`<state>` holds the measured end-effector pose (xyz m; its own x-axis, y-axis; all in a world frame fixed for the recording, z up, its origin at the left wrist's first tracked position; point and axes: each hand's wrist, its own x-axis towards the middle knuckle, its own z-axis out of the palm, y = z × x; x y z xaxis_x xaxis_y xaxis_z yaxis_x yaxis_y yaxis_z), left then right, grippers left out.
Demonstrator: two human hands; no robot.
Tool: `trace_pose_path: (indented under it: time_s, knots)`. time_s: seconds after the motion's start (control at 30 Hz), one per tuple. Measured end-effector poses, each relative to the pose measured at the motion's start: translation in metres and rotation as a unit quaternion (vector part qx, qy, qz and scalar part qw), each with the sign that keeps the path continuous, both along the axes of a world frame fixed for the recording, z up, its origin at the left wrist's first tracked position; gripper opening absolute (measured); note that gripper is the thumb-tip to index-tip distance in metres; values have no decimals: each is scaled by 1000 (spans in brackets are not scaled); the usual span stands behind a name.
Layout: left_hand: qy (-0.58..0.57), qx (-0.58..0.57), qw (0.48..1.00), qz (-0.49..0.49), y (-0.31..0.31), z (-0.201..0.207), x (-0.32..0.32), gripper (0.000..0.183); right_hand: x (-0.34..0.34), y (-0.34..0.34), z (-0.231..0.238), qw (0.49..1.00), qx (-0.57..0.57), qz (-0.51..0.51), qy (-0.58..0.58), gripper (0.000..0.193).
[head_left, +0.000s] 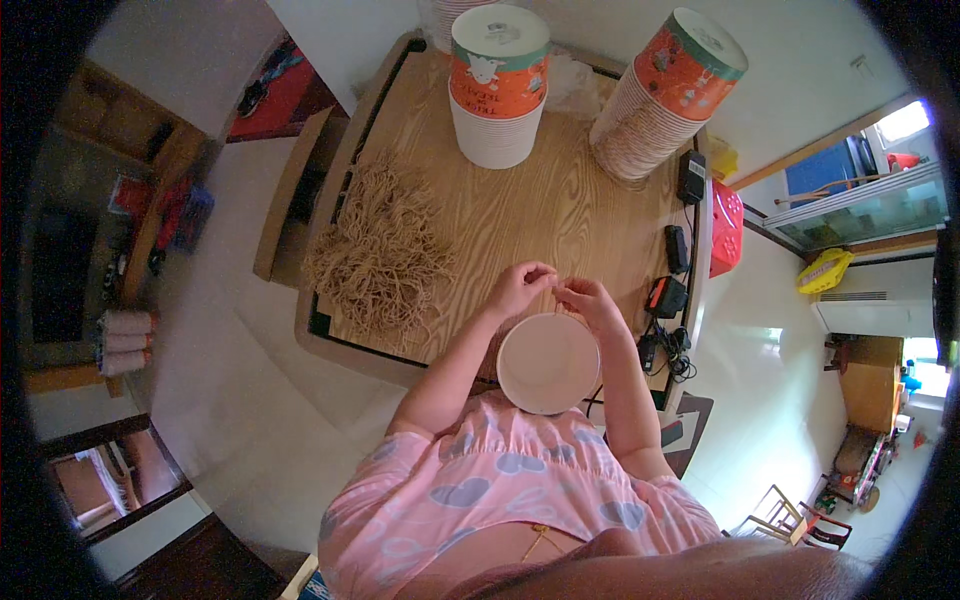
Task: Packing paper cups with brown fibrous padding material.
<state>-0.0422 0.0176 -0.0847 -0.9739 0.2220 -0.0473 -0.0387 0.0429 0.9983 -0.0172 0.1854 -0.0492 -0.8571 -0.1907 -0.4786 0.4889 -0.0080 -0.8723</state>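
My left hand (520,286) and my right hand (590,300) meet just above the far rim of a white paper bowl (548,364) that sits at the near edge of the wooden table (540,215). The fingertips of both hands pinch a thin tan string between them. It is too fine to see how it lies against the bowl. A heap of the same tan strings (382,252) lies on the table to the left of my hands.
Two tall stacks of paper bowls stand at the back, one upright (498,85), one leaning right (665,95). Black chargers and cables (672,300) line the table's right edge. A red object (727,228) sits beyond that edge.
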Motion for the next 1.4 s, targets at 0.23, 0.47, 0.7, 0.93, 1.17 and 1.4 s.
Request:
trace_pose_path:
  time_s: [0.23, 0.47, 0.7, 0.93, 1.17, 1.4]
  knots:
    - [-33, -146, 979, -142, -20, 16, -17, 9, -1, 2, -8, 991, 94, 45, 88, 21]
    - [39, -163, 980, -103, -15, 10, -25, 8, -2, 1, -2, 998, -2, 13, -55, 23]
    - [61, -147, 981, -108, -7, 7, -25, 7, -5, 0, 0, 989, -69, -21, -128, 15]
    - [147, -156, 976, -41, -5, 6, -16, 6, -5, 7, -3, 991, -43, 12, -123, 12]
    - [88, -246, 964, 44, -22, -3, -14, 10, 8, 15, -5, 983, -86, 99, -128, 13]
    - [148, -103, 963, -200, -25, 8, 0, 22, 17, 11, 5, 986, -51, 109, -115, 17]
